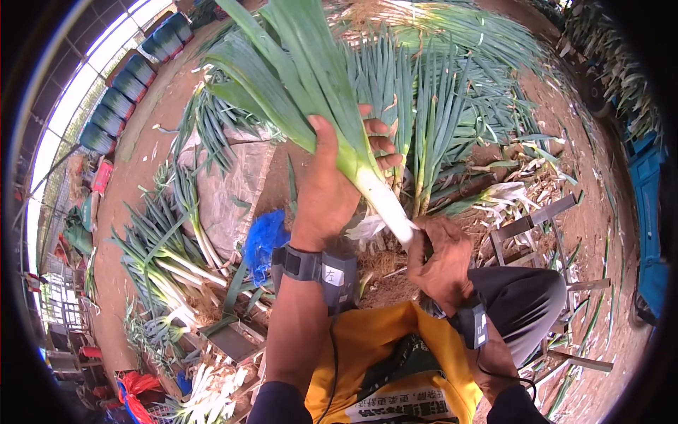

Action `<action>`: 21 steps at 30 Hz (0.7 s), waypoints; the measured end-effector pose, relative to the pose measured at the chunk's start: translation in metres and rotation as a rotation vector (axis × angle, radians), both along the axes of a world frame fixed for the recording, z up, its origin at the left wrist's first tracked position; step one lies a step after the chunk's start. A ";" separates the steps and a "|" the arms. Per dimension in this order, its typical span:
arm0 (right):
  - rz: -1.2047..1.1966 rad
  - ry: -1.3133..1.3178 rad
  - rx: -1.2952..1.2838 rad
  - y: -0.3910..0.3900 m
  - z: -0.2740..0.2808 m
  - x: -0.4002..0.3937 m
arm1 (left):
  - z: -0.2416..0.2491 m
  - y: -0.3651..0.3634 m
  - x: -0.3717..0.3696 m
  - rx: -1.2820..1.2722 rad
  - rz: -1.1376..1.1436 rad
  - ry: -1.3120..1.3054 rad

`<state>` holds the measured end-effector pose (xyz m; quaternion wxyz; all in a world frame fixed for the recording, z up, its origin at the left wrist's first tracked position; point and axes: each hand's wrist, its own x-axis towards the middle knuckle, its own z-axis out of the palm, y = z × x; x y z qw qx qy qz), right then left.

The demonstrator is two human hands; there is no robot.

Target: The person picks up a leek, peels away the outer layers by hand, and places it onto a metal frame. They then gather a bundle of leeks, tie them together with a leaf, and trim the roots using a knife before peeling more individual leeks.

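Yellow apron (421, 328), nearest the viewer, bears printed lettering; beside it rises a bent knee in dark trousers (519, 304). Farther out, the right fingers (441, 244), bent inward, meet the lower end of a thick leek (381, 201); how tightly they close cannot be told. The left fingers (376, 127) wrap firmly around the same leek where white shank passes into green leaf, thumb on the near side. The shank thus slants between both sets of fingers, its leaves fanning up and away beyond the left ones. Below and left of the left fingers lies crumpled blue plastic (265, 244); farther left, loose leeks (169, 265) rest on the ground. Right of the right fingers stands a metal frame (526, 225). Beyond both hands, a broad heap of leeks (487, 92) covers the ground.
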<state>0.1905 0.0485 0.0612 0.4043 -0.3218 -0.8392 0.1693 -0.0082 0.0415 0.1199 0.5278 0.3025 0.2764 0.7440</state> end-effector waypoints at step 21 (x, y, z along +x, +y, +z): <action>-0.279 0.237 -0.353 0.006 -0.018 0.001 | -0.006 0.000 -0.007 0.092 0.001 -0.288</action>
